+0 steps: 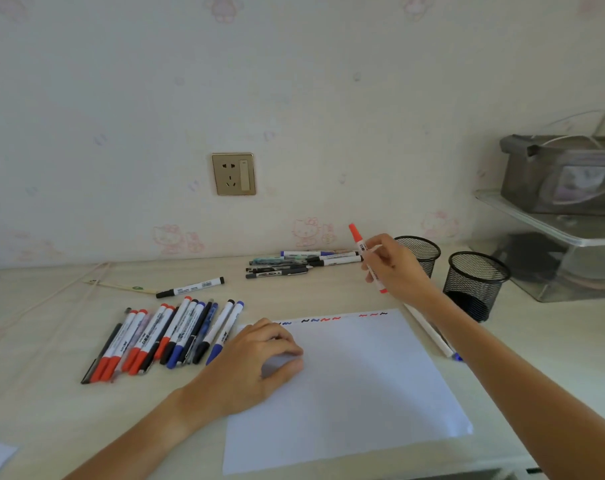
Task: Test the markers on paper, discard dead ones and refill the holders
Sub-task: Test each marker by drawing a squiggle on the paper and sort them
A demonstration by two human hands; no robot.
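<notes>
two mesh holders [476,282] near the wall, right hand [396,268] pinching a red-capped marker [367,258] above the desk, left hand [256,362] loosely curled, fingertips on the paper [356,386], holding nothing, marker pile [162,336] just left

Home bedroom desk [51,341]: cartoon-cat wallpaper [308,232], wall socket [233,174]

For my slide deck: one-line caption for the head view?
Right hand holds a capped red marker above scribble-tested paper; left hand rests on it.
</notes>
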